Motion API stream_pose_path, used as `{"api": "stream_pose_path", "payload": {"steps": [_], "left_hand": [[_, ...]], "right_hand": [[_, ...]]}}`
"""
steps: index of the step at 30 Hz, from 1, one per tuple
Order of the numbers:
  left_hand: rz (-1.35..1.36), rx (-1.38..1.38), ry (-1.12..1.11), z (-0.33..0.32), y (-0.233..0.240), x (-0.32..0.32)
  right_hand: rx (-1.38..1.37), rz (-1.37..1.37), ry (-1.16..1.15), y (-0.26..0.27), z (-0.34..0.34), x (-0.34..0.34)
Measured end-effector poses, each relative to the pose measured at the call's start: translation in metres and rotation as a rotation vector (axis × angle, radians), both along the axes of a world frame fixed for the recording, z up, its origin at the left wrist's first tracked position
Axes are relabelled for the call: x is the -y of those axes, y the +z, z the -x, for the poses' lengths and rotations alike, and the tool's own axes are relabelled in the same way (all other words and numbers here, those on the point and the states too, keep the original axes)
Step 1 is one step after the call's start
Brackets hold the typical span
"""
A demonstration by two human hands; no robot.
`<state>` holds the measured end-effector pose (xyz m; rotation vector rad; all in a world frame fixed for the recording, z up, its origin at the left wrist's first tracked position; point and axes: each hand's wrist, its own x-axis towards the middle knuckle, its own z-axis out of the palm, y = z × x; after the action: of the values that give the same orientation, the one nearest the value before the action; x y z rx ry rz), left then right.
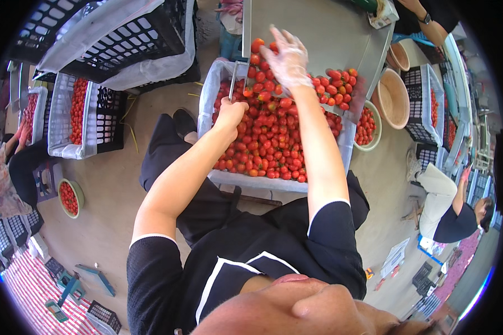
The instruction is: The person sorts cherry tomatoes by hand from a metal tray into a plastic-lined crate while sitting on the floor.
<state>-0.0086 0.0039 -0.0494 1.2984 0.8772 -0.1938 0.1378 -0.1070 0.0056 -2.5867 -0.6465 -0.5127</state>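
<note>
My left hand (pixel 232 113), bare, is closed around a thin metal handle (pixel 234 81) at the upper left of a lined crate (pixel 251 181) full of small red tomatoes (pixel 262 146). My right hand (pixel 288 58) wears a clear plastic glove. It hovers over or touches tomatoes on a metal tray (pixel 339 42), its fingers spread; whether the palm rests on any is hidden. More tomatoes (pixel 337 88) lie on the tray, right of my right wrist. The tray's near side meets the far part of the crate, where tomatoes from both run together.
A bowl of tomatoes (pixel 377 138) stands right of the crate, near empty tubs (pixel 392 98). Black lined crates (pixel 109 121) stand at left, with a green bowl (pixel 79 201) on the floor. Co-workers sit at far left and right; another person's arm (pixel 434 31) is at top right.
</note>
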Motion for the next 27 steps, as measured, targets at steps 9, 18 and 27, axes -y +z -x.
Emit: {"api": "stream_pose_path", "payload": {"steps": [9, 18, 27], "left_hand": [[0.043, 0.025, 0.000, -0.002, -0.013, 0.003], [0.055, 0.014, -0.087, -0.006, -0.011, -0.004], [-0.181, 0.103, -0.372, 0.011, 0.028, -0.033]], "right_hand": [[0.156, -0.203, 0.316, -0.062, 0.077, 0.033], [-0.061, 0.159, -0.358, -0.031, 0.018, 0.166], [-0.216, -0.144, -0.096, -0.076, 0.197, 0.166]]}}
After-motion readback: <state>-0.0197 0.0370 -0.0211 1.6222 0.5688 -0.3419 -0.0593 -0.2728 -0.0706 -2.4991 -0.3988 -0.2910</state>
